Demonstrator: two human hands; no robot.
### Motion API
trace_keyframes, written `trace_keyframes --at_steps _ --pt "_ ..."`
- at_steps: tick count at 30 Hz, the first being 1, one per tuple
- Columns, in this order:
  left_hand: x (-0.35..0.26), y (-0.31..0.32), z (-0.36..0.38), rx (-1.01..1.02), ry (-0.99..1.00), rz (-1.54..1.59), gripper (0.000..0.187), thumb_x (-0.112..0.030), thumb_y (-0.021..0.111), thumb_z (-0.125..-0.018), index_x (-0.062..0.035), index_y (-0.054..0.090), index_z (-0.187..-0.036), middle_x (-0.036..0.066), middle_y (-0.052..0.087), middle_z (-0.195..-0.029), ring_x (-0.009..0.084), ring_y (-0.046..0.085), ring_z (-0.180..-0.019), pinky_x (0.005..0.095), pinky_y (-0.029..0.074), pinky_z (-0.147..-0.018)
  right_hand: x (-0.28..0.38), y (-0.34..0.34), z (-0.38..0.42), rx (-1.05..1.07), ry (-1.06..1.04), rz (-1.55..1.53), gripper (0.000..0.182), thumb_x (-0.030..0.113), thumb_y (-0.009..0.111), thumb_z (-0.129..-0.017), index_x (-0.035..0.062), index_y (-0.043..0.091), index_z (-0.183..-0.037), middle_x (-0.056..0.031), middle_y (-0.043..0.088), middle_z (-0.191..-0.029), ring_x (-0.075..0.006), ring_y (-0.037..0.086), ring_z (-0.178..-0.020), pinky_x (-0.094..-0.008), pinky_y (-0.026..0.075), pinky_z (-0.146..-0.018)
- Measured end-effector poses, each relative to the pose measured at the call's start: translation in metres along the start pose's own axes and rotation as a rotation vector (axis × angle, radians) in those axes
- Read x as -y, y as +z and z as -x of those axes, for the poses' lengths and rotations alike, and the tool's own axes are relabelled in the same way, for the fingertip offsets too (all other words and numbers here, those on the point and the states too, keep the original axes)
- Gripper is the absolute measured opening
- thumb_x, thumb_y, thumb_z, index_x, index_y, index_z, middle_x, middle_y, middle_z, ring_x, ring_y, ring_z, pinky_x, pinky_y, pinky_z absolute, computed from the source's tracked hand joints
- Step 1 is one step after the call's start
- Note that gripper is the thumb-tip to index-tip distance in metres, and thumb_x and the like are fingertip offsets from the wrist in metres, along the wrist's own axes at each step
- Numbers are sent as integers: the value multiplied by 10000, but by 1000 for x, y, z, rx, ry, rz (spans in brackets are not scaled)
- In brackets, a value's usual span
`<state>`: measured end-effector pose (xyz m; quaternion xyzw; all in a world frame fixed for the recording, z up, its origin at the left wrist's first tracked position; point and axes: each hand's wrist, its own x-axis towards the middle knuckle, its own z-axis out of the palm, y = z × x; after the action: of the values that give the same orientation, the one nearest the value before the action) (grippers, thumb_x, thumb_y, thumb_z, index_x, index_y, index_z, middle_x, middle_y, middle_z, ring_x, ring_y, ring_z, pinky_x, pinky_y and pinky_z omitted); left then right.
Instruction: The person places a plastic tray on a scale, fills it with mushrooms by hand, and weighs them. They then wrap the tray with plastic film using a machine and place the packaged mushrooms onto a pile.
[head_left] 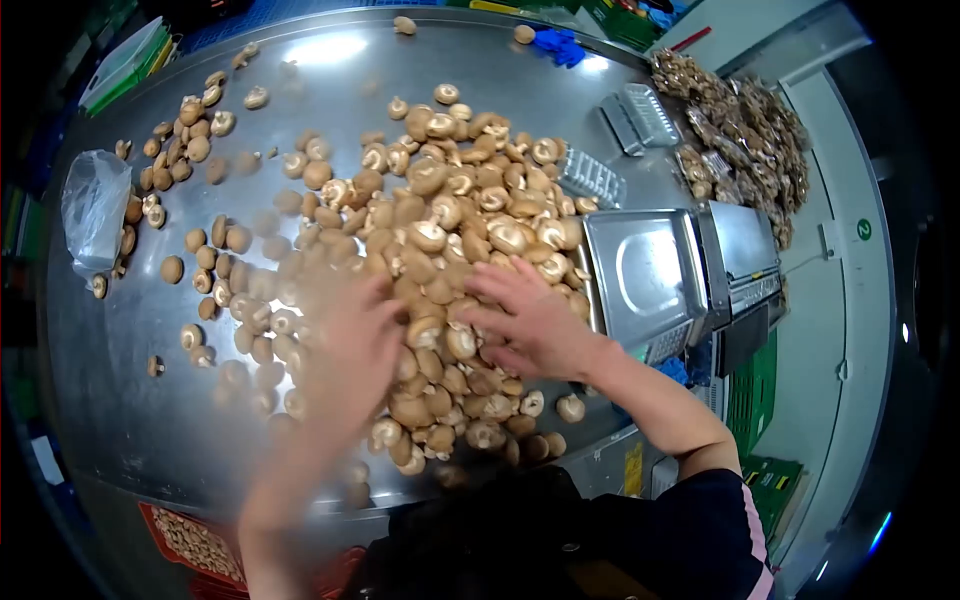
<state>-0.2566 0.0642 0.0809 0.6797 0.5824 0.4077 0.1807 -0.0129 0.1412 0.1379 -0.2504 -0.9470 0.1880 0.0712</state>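
Note:
A large heap of brown-capped shiitake mushrooms (430, 235) lies across the middle of the steel table. On the right side of the heap rests my right hand (535, 318), its fingers spread apart over the mushrooms and touching some caps. My left hand (352, 335) is over the left part of the heap; a hazy blur covers it, and how its fingers are set cannot be made out. Loose mushrooms (205, 255) are scattered to the left of my hands, with a smaller cluster (180, 145) farther off.
At the heap's right stands a scale with a steel pan (648, 268). Beyond it are clear plastic trays (640, 118) and a pile of bagged mushrooms (745, 130). A clear plastic bag (97, 210) sits at the left edge, a blue glove (560, 46) at the back. A red crate (150, 520) stands below.

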Motion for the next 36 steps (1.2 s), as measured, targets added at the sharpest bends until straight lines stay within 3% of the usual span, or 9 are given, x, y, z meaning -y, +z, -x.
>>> trace_keyframes --at_steps 6,8,13,17,20,25,29,32,36 --pt "14 -16 88 -523 -435 217 218 74 641 -779 8 626 -986 71 527 -1180 139 554 -976 264 459 -852 -119 -51 72 -460 333 9 245 121 649 -777 55 645 -1013 -169 618 -1096 -330 578 -1041 -416 456 -896" --pt "7 -18 121 -666 -641 198 168 77 623 -807 18 619 -964 76 506 -1255 136 579 -930 265 472 -840 -188 -67 87 -429 472 41 266 126 651 -779 51 644 -1034 -182 626 -1085 -323 594 -1027 -381 469 -893" --pt "-74 21 164 -922 -837 116 68 48 649 -812 19 594 -840 154 460 -1365 153 611 -935 291 496 -843 -354 -62 96 14 562 233 463 184 714 -751 29 579 -1165 -175 576 -1195 -322 550 -1122 -389 435 -966" --pt "-102 97 234 -1031 -813 379 113 78 658 -775 7 581 -819 165 496 -1318 164 615 -919 305 497 -853 -417 -38 87 322 470 311 922 289 853 -602 -6 357 -1321 -212 507 -1265 -380 482 -1176 -398 418 -987" --pt "-159 153 214 -833 -980 93 174 97 672 -734 -10 596 -848 88 555 -1164 122 575 -868 237 467 -793 -413 -32 82 304 483 303 870 296 857 -596 -37 380 -1244 -230 526 -1208 -381 498 -1147 -408 428 -968" --pt "-191 210 174 -617 -739 -203 162 74 668 -759 -6 577 -867 51 506 -1042 92 529 -854 205 456 -732 -426 -27 88 245 403 344 855 396 852 -573 -10 417 -1187 -185 574 -1143 -348 564 -1080 -412 471 -910" --pt "-250 240 139 -279 -832 -419 426 -105 749 -707 -38 575 -1090 189 408 -1320 360 423 -1233 420 360 -1019 -421 -26 91 206 442 328 883 373 845 -591 16 373 -1247 -192 573 -1139 -344 565 -1078 -425 472 -909" --pt "-260 271 152 -7 -613 -555 676 -382 773 -693 -103 525 -1256 231 262 -1454 431 239 -1347 548 217 -1076 -418 -26 86 218 468 344 945 333 849 -596 65 313 -1326 -199 575 -1127 -356 572 -1059 -433 477 -901" --pt "-246 304 186 99 -766 -628 936 -568 748 -652 -127 374 -1388 264 125 -1493 461 87 -1389 638 64 -1063 -422 -23 85 164 421 368 952 311 850 -598 84 298 -1340 -212 591 -1060 -369 594 -1004 -437 492 -864"
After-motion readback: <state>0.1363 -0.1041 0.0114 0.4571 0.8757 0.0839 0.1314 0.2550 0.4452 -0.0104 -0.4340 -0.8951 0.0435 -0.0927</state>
